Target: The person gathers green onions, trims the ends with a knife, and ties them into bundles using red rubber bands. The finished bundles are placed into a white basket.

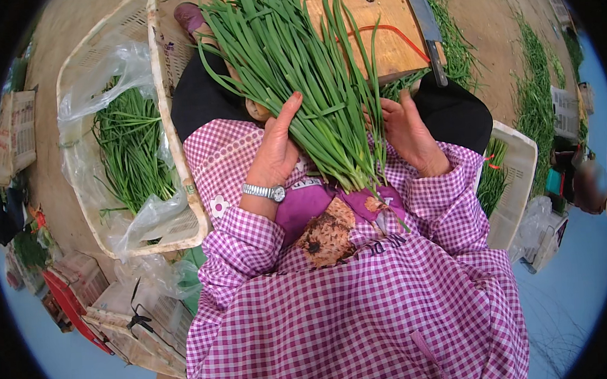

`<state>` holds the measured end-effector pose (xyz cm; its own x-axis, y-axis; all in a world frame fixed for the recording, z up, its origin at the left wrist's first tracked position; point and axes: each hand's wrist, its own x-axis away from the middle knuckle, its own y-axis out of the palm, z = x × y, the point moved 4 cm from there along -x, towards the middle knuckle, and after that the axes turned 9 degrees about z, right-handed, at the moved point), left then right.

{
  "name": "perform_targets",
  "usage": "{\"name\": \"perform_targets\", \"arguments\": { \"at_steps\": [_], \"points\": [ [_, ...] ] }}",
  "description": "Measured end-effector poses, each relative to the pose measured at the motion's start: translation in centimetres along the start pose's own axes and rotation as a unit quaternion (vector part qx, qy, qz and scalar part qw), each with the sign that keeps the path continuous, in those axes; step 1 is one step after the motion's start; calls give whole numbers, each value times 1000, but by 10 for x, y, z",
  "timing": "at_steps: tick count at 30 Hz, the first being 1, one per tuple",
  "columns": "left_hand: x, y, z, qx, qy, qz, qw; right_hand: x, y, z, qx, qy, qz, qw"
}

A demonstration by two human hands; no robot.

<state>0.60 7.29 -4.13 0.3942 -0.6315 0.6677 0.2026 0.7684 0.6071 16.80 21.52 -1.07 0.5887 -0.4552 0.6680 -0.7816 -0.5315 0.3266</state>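
Note:
A large bunch of garlic chives (302,71) slants across my lap, its leaf tips pointing away from me and its pale stem ends near my waist. My left hand (279,147), with a wristwatch (265,192), holds the bunch from the left side, thumb on top and fingers hidden underneath. To the right of the leaves, my right hand (407,130) is spread, palm facing the bunch. Its fingertips are partly covered by a few loose leaves. Beyond the bunch is a wooden board (386,7) with a red tie strip (395,28) on it.
A cleaver (423,18) lies along the board's right edge, its handle jutting towards my right knee. On my left stands a plastic crate (202,231) with a plastic bag and chives inside. Another crate (521,165) is at my right. Loose greens (532,90) are strewn on the floor.

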Motion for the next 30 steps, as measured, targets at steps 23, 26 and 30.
{"name": "perform_targets", "arguments": {
  "at_steps": [23,26,30],
  "points": [
    [37,47,22,-83,205,50,974,2,92,-20,170,-224,-10,960],
    [55,67,41,-104,313,37,943,19,102,-47,231,-336,17,913],
    [75,102,80,-190,462,5,866,42,118,-99,266,-452,10,851]
  ]
}}
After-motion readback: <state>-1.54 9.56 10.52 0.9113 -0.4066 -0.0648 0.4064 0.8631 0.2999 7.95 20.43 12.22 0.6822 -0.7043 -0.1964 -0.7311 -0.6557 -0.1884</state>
